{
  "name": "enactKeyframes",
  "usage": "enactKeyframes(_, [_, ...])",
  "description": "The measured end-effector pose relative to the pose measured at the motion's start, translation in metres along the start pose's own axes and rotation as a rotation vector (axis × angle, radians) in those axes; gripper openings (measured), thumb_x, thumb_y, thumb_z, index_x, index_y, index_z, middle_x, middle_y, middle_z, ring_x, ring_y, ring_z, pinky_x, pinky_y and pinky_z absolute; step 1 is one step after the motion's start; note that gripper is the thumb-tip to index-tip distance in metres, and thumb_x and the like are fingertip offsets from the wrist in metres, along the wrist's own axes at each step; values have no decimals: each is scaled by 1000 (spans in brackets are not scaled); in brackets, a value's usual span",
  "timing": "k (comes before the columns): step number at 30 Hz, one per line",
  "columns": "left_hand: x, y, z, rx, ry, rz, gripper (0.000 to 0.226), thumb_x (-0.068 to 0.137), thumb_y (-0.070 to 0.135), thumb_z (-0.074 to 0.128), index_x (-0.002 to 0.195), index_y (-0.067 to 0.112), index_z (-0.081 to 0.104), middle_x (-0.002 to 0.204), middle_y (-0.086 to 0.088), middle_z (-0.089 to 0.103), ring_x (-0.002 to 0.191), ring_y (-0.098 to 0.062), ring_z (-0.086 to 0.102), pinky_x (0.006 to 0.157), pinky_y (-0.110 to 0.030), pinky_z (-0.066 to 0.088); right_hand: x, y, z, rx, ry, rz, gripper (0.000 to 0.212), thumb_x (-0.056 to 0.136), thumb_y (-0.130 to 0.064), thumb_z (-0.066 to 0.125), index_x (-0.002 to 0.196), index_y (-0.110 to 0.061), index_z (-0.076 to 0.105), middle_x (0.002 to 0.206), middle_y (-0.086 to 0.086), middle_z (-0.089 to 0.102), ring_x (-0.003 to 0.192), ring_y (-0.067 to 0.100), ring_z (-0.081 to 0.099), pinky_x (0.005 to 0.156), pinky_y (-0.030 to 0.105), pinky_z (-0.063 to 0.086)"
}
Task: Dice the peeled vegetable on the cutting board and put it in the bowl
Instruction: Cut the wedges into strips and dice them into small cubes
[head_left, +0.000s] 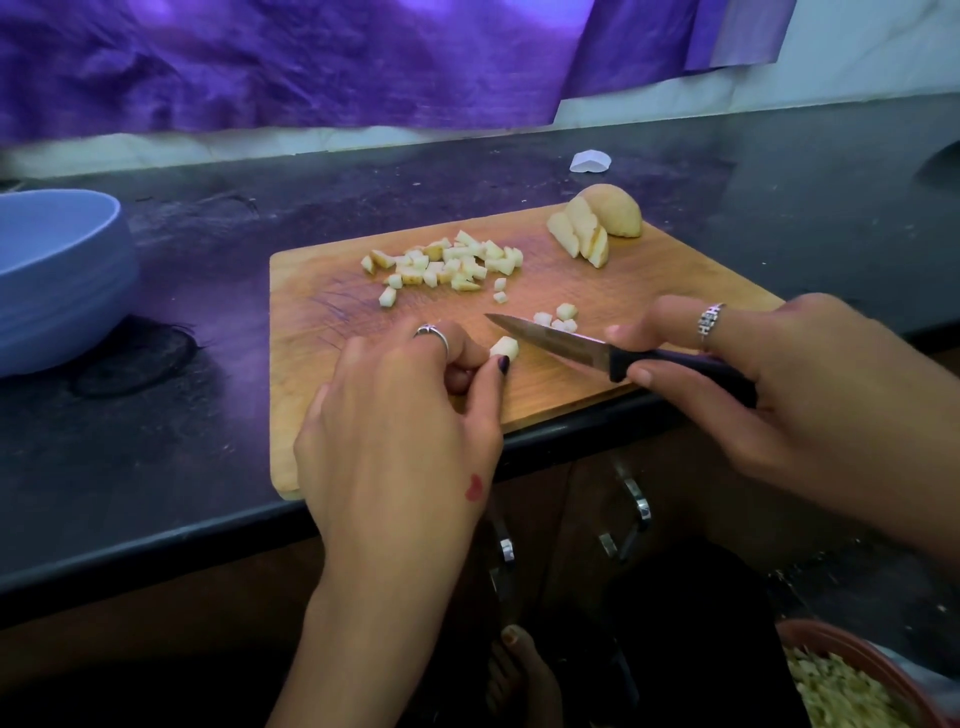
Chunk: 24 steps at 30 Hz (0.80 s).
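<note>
The left hand (410, 415) pinches a small potato piece (505, 347) between thumb and fingertips near the middle of the wooden cutting board (322, 322). The right hand (769, 374) is wrapped around the black handle of a paring knife (550, 340), whose blade lies just beside the piece at its 3 o'clock. To cut well, tuck the fingertips back and bring the blade straight down. Finished dice (447, 262) lie at the board's 12 o'clock, uncut slices (597, 226) at 1 o'clock, and the blue bowl (62, 280) waits at 9 o'clock.
</note>
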<state>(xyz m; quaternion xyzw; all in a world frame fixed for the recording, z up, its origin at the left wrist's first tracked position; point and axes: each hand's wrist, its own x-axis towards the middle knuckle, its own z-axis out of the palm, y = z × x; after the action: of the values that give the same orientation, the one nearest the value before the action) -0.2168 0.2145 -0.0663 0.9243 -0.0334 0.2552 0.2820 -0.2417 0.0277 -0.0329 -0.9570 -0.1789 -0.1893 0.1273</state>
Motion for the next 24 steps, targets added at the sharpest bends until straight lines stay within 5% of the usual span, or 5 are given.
enactKeyframes(9, [1,-1,0,2,-1,8,17,85,50,58,81,34,64,69,19,43,75,-5,37,53,-19,23,2,-7,7,26,-5,3,21,89,-42,46,102,-34,59,46,-11,40,38,7,33,37,27,39])
enactKeyframes(15, [1,0,-2,-10,-26,6,12,86,48,59,84,38,65,70,21,43,76,-4,38,53,-20,24,16,-12,13,-41,-42,-61,19,90,-39,44,98,-31,59,50,-12,41,42,5,37,34,26,31])
enactKeyframes(19, [0,0,-2,-5,-24,4,13,86,48,59,83,36,64,69,19,45,76,-6,40,53,-25,24,8,-7,8,-81,-49,-83,23,90,-43,40,103,-35,58,52,-10,51,41,10,43,34,33,40])
enactKeyframes(24, [0,0,-2,21,2,-17,19,86,52,55,83,35,64,71,17,47,79,-5,41,52,-21,21,-1,-2,0,-16,-11,-44,25,90,-43,43,105,-36,62,48,-21,28,39,-2,27,37,23,32])
